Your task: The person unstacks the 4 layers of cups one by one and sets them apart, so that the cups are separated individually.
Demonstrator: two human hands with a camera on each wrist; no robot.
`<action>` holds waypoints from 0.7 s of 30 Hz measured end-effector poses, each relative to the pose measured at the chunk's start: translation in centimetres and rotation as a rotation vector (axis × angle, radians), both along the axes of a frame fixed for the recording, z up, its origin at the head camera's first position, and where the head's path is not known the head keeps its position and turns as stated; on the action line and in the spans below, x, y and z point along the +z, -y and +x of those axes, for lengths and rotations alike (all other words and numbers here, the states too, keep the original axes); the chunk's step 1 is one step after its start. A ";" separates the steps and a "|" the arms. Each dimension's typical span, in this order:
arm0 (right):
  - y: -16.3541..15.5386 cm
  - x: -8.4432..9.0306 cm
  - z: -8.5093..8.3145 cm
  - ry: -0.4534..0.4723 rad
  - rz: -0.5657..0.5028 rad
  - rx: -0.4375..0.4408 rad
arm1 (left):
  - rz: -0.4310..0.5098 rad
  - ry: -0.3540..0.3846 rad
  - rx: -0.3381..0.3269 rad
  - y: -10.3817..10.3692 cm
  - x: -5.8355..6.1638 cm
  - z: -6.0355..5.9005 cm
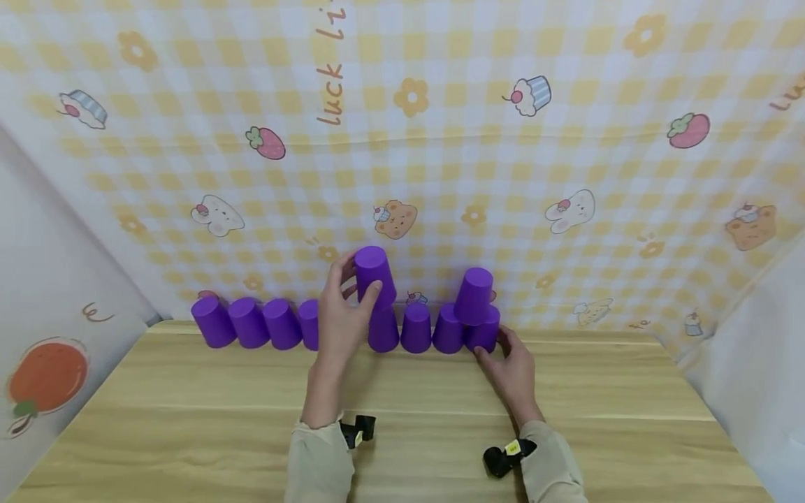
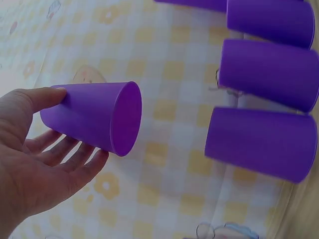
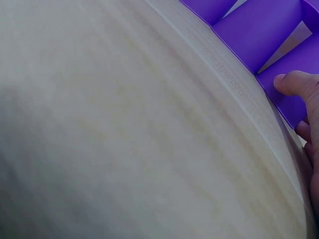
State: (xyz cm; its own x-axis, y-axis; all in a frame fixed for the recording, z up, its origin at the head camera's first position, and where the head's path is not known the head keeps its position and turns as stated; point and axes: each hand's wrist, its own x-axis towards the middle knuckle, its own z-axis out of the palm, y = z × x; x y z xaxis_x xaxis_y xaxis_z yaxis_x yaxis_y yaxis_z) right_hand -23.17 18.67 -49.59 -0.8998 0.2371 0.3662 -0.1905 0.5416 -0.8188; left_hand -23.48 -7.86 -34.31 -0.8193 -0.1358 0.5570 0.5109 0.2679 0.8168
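My left hand (image 1: 342, 321) holds a purple cup (image 1: 372, 269) mouth down, above the row of cups, thumb on one side and fingers along the other. In the left wrist view that held cup (image 2: 82, 114) hangs apart from the row, its open rim facing the cups. At the right end of the row, my right hand (image 1: 512, 367) grips the last purple cup (image 1: 484, 334) low at its sides. Another upside-down cup (image 1: 474, 297) stands across that cup and its neighbour. The right wrist view shows the thumb pressing the end cup (image 3: 291, 107) near the table.
Several more upside-down purple cups (image 1: 250, 325) line the back edge of the wooden table (image 1: 428, 412), some partly hidden behind my left hand. Close behind them hangs a yellow checked cloth (image 1: 453, 175). Black wrist cameras (image 1: 503, 460) sit at both sleeves.
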 end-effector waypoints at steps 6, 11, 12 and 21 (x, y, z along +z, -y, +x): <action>0.1 0.1 0.0 0.000 -0.007 0.002 | 0.015 0.001 0.070 1.8 -0.1 0.1; 0.2 -0.1 -0.1 -0.010 -0.006 -0.006 | 0.029 0.021 0.123 2.8 0.0 0.3; 0.3 -0.1 -0.1 -0.012 -0.006 -0.010 | 0.024 0.020 0.132 3.0 -0.4 0.0; 0.0 0.1 0.0 0.004 0.014 -0.026 | 0.019 0.024 0.227 6.3 -1.7 0.2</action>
State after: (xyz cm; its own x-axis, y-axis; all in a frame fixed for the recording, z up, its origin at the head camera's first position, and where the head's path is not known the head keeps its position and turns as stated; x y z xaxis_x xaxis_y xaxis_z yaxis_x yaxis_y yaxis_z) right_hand -23.16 18.65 -49.45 -0.8950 0.2556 0.3656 -0.1725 0.5574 -0.8121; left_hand -23.33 -14.12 -36.01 -0.7796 -0.3287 0.5331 0.4195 0.3581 0.8342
